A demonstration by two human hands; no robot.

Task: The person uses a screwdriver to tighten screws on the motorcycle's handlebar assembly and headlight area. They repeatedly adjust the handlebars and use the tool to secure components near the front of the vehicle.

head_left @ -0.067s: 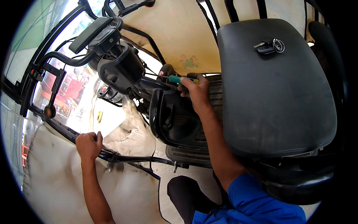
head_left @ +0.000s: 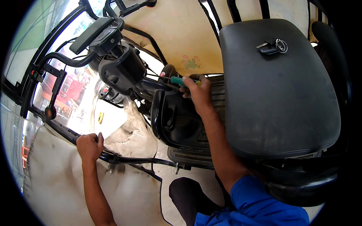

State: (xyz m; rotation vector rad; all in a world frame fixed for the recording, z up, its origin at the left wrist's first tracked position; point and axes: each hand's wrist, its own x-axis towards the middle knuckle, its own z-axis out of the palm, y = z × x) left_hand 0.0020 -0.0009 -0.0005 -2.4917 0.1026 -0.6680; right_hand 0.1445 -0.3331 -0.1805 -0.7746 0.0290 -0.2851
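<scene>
My right hand (head_left: 198, 90) is closed around a screwdriver (head_left: 176, 80) with a green and yellow handle. Its thin shaft points left, toward the black steering column (head_left: 145, 83); where the tip ends is hard to make out. Below the hand lies the black plastic front housing (head_left: 177, 116) of a small vehicle, beside its ribbed footboard (head_left: 218, 94). Farther left, my left hand (head_left: 90, 146) is curled over the black frame bar (head_left: 69, 136), thumb up, with its fingertips hidden.
A black padded seat (head_left: 281, 101) stands to the right, with keys (head_left: 268, 49) on a ring lying on it. Handlebars (head_left: 71, 60) with a display and a mirror (head_left: 49, 113) rise at the upper left. Pale side panels (head_left: 184, 34) and a light sheet (head_left: 124, 184) surround the frame.
</scene>
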